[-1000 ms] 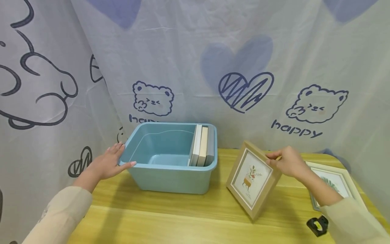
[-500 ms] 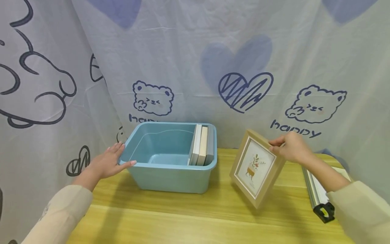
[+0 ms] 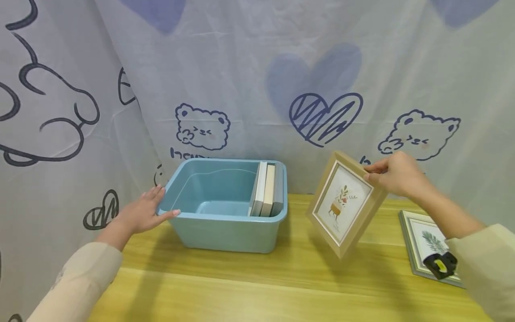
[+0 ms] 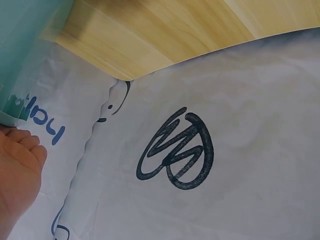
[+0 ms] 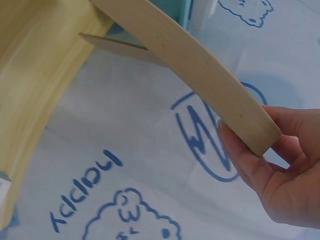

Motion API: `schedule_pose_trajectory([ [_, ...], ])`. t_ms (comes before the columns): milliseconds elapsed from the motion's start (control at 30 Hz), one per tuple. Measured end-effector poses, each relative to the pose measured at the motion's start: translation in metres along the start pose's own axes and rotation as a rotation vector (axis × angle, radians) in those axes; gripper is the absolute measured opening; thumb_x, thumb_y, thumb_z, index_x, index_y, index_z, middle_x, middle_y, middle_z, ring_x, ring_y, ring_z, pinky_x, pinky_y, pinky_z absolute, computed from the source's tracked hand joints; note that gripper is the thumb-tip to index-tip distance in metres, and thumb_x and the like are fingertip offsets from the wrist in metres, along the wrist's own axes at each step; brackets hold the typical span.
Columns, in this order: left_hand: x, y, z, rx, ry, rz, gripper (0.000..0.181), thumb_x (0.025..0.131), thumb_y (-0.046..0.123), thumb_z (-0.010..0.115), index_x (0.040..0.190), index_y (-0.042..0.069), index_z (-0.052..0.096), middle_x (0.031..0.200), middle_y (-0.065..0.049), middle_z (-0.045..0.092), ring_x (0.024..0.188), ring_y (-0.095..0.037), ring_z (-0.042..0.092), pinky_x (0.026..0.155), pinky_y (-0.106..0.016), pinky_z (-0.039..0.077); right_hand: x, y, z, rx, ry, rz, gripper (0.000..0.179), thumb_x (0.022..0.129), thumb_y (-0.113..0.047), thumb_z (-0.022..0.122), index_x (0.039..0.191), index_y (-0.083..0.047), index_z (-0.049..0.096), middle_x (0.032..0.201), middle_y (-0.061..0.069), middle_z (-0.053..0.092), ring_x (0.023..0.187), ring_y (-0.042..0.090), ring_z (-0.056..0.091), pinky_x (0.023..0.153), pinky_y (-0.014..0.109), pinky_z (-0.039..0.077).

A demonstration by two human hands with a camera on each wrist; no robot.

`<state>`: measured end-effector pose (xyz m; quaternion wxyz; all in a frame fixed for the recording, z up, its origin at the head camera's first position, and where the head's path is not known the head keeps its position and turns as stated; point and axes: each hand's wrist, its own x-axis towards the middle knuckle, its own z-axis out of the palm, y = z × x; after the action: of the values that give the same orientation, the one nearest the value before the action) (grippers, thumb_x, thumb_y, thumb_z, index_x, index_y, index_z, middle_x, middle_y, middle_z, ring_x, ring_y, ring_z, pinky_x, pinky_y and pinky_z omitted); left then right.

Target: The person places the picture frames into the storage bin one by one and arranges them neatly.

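Note:
A light wood picture frame (image 3: 342, 203) with a plant print hangs tilted above the table, its lower corner over the wood. My right hand (image 3: 398, 176) pinches it near its upper right corner. In the right wrist view, thumb and fingers lie on either side of the frame's edge (image 5: 220, 90), and a back stand (image 5: 120, 48) juts out behind. My left hand (image 3: 142, 212) rests with straight fingers on the left rim of a light blue plastic bin (image 3: 229, 235). Several slim flat pieces (image 3: 267, 190), seen edge-on, stand upright along the bin's right wall.
Another picture frame (image 3: 426, 239) with a green leaf print lies flat at the table's right side, partly behind the right sleeve. A black wrist device (image 3: 440, 265) overlaps it. A printed curtain (image 3: 249, 80) closes off the back and left of the wooden table (image 3: 225, 286).
My right hand has raised the wood frame off the table, up and slightly right. The leaf-print frame shows differently past the moving arm. My left hand stays on the bin rim.

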<state>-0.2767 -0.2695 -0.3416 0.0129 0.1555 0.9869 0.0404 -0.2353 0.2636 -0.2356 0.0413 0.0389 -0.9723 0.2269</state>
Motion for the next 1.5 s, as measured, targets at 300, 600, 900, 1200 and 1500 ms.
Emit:
schedule_pose_trajectory([
  [300,0.0,0.001,-0.003,0.007,-0.008,-0.011,0.092,0.089,0.062,0.041,0.142,-0.011,0.024,0.148,-0.032,0.019,0.132,-0.054,0.022,0.101,-0.066,0.028,0.001,-0.02,-0.031,-0.024,0.047,-0.004,0.034,0.087,-0.019,0.061,0.112,0.004,0.065,0.105,0.031,0.063,0.078,0.03,0.062,0.054,0.027,0.044],
  [600,-0.001,0.002,-0.002,-0.005,0.006,0.003,0.091,0.089,0.06,0.043,0.141,-0.012,0.025,0.147,-0.033,0.021,0.131,-0.055,0.023,0.101,-0.067,0.028,0.003,-0.042,-0.054,0.004,0.086,-0.004,0.034,0.087,-0.018,0.06,0.113,0.004,0.064,0.101,0.029,0.066,0.08,0.032,0.065,0.062,0.037,0.051],
  [900,-0.001,0.001,0.002,-0.011,0.027,0.019,0.089,0.089,0.058,0.045,0.14,-0.013,0.027,0.146,-0.034,0.023,0.131,-0.054,0.025,0.103,-0.065,0.028,0.009,-0.069,-0.07,0.044,0.102,0.009,0.035,0.088,-0.016,0.059,0.116,0.004,0.062,0.105,0.03,0.064,0.079,0.032,0.066,0.067,0.04,0.054],
  [1200,0.0,0.001,0.0,-0.012,0.022,0.009,0.089,0.09,0.058,0.043,0.14,-0.013,0.025,0.146,-0.034,0.021,0.131,-0.054,0.024,0.101,-0.067,0.028,0.011,-0.09,-0.075,0.118,0.106,0.057,0.039,0.09,-0.021,0.058,0.126,-0.005,0.058,0.113,0.027,0.06,0.093,0.035,0.062,0.079,0.046,0.049],
  [1500,0.003,0.003,-0.004,-0.004,0.014,0.0,0.09,0.09,0.059,0.042,0.141,-0.012,0.024,0.146,-0.034,0.021,0.13,-0.056,0.024,0.098,-0.067,0.031,0.014,-0.111,-0.062,0.334,0.074,0.102,0.044,0.091,-0.02,0.059,0.133,-0.009,0.052,0.125,0.022,0.052,0.105,0.032,0.06,0.086,0.04,0.053],
])
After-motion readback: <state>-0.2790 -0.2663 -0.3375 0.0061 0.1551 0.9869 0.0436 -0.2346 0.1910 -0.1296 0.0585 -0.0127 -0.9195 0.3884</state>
